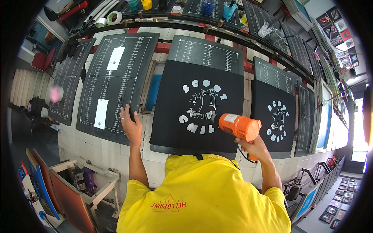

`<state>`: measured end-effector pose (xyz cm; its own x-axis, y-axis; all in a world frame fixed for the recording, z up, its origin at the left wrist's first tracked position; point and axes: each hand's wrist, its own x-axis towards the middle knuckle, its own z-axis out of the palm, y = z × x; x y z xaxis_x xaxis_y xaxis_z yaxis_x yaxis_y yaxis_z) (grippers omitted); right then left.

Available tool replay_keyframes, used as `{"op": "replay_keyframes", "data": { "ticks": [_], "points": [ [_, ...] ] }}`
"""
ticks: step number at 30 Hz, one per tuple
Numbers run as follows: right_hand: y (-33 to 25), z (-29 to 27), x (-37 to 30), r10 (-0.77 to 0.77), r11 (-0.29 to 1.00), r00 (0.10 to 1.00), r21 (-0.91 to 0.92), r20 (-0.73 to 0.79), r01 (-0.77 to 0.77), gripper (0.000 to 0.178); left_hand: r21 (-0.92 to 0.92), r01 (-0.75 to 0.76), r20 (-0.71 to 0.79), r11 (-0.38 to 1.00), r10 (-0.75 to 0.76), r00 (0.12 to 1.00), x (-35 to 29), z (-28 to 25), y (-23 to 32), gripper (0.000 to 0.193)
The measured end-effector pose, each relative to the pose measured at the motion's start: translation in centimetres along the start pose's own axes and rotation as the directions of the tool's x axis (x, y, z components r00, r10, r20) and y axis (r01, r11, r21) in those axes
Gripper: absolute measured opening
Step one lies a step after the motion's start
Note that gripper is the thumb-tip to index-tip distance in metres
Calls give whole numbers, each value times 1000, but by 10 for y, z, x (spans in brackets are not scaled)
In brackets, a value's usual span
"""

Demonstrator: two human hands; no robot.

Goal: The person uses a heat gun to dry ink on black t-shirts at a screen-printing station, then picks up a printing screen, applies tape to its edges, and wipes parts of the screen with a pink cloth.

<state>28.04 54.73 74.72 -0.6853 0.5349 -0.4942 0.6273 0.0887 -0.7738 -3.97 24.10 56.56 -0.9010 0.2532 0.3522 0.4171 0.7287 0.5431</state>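
My right hand [253,148] is closed around the handle of an orange heat gun [240,126]. Its nozzle points left over a black fabric piece [171,105] spread on a board, near a white print [203,105] of block letters ringed around a line drawing. Whether the nozzle touches the cloth, I cannot tell. My left hand [131,125] has its fingers apart and holds nothing. It is at the right edge of a dark board [112,83] marked with white ruler scales, where two white strips [101,113] lie.
A second black fabric piece [268,132] with the same print lies on the board to the right. Farther back, a dark rail crosses in front of boards with cups of blue ink [229,9] and tape rolls [114,18]. Framed screens [72,198] stand at the lower left.
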Motion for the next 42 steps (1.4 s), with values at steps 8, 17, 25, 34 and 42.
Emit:
{"op": "replay_keyframes", "data": {
  "ticks": [8, 17, 25, 34, 42],
  "points": [
    [8, -2, 5, 39, 999, 999, 17, 25, -40, 36, 6, -6, 16, 1000, 6, 1000, 3, -2, 3, 46],
    [-13, 26, 8, 30, 999, 993, -39, 117, -26, 48, 6, 13, 13, 1000, -13, 1000, 2, 0, 0, 48],
    [-31, 34, 21, -12, 997, 988, -77, 152, 25, 45, 34, 10, 12, 999, -10, 1000, 1, -2, -1, 49],
    [-41, 42, 50, -97, 995, 995, -18, 36, 98, 35, 64, -12, -3, 998, 12, 1000, 1, 2, -2, 48],
    [-37, 34, 69, -86, 996, 996, 19, -10, 86, 29, 75, -22, 9, 997, 22, 1000, 2, -1, 2, 48]
  ]
}}
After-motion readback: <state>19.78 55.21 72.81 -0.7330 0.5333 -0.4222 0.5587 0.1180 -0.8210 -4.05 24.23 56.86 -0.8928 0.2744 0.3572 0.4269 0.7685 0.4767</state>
